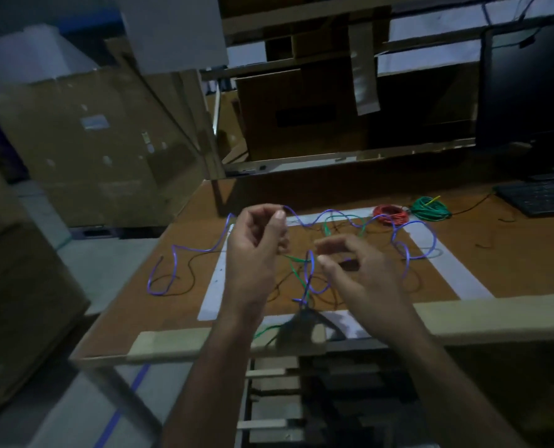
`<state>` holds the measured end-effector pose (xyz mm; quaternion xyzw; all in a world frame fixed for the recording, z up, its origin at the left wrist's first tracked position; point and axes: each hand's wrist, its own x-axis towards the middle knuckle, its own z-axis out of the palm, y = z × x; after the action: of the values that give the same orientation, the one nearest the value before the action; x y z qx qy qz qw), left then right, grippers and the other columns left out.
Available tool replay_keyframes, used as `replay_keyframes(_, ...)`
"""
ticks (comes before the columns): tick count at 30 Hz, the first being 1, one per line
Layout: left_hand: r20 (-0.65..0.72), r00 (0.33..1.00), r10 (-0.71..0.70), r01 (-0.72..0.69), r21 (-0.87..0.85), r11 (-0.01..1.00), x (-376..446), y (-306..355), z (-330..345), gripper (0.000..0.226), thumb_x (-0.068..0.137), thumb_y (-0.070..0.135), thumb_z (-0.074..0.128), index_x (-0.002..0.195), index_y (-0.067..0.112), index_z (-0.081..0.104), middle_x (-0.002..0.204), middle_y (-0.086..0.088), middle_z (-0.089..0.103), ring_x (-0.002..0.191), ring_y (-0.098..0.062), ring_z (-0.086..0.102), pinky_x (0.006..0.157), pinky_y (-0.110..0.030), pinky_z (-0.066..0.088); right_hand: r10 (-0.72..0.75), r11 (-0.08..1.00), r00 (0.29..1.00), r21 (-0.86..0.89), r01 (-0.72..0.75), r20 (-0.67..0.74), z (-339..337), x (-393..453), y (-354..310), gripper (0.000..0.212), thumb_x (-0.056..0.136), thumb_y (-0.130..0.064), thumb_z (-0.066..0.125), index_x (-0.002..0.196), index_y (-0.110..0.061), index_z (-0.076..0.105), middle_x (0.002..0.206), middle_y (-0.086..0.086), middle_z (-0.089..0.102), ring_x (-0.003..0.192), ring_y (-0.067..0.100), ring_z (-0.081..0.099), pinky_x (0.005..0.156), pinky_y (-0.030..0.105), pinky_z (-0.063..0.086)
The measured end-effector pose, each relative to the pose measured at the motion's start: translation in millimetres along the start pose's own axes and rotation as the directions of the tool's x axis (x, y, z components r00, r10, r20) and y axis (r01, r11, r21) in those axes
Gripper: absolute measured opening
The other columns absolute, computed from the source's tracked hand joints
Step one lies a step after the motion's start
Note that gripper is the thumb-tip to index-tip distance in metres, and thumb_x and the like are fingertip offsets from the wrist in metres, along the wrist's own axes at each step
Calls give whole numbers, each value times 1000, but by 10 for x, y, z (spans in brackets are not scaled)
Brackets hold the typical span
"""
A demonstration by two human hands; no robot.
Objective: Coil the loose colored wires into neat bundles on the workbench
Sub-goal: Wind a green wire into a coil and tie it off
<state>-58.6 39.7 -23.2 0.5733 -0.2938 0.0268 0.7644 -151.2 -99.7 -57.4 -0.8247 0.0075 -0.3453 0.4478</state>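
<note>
Both forearms reach in over the workbench [511, 266] edge. The left hand [256, 244] pinches the purple wire [337, 218] near one end, lifted above the taped rectangle [453, 270]; the right hand [359, 270] hovers with curled fingers beside a purple loop, contact unclear. I'd say coiling is just starting; next needs winding turns clear of the loose green wire [296, 270]. Beyond the rectangle sit a red coil [392, 215] and a green coil [429, 209].

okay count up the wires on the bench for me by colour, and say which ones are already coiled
Purple wire, loose, pinched by the left hand: 1
Green wire, loose: 1
Red coil, coiled: 1
Green coil, coiled: 1
Thin dark wire, loose, count unclear in the dim light: at least 1
Total: at least 5, 2 coiled
</note>
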Motion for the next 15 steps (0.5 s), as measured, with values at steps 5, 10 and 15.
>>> replay_keyframes(5, -100, 990, -94, 127, 401, 907, -99, -363, -569, 16, 91, 11, 76, 103, 12, 66, 87, 8, 68, 77, -10, 60, 71, -22, 51, -182, 896, 962, -369, 248, 205, 384, -18, 98, 23, 86, -32, 74, 106, -23, 70, 112, -8, 63, 118, 15, 47, 102, 21, 35)
replay_keyframes(10, -12, 972, -233, 175, 697, 696, -145, -605, -657, 61, 78, 27, 90, 129, 30, 57, 113, 12, 59, 92, 0, 60, 75, -13, 48, -118, 861, 987, -484, 155, 106, 387, -14, 229, 24, 79, -11, 80, 101, -20, 73, 103, -4, 66, 111, 23, 52, 93, 33, 46)
replay_keyframes(15, -23, 982, -186, 126, 815, 566, -122, -700, -585, 65, 83, 21, 83, 139, 28, 51, 96, 15, 62, 77, -4, 59, 70, -27, 49, -90, 826, 996, -558, 86, 21, 152, -29, 369, 25, 77, -2, 78, 97, -15, 71, 100, 3, 65, 107, 29, 55, 90, 39, 49)
